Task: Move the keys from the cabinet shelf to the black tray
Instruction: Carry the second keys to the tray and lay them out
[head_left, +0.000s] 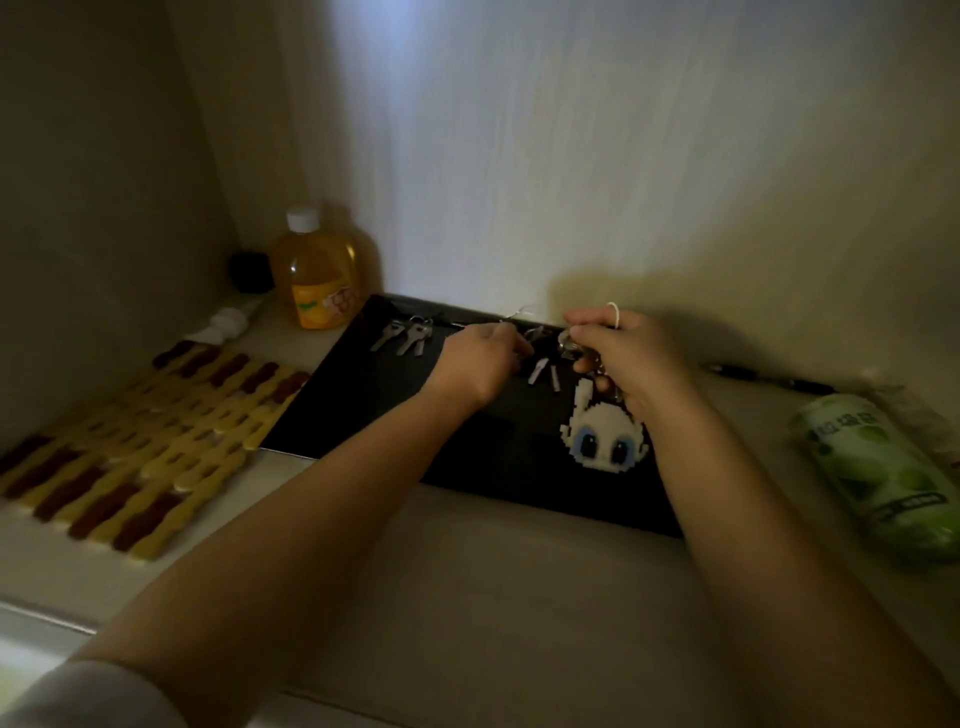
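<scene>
Both hands work over the flat, matte black tray (363, 415): the right hand (628, 353) pinches a metal key bunch (569, 348) with a pixelated white charm (605, 434), and the left hand (478, 358) curls narrowly beside loose keys (543, 371). More silver keys (405, 335) lie near the tray's far left edge, with bare tray in front.

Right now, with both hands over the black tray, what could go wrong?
1. The right hand grips a key bunch whose pixel charm hangs over the black tray; the dangling keys may tangle with the left hand working beside them.
2. Dim light makes small keys easy to miss.
3. A sweep leftward could disturb the keys already laid down.
</scene>
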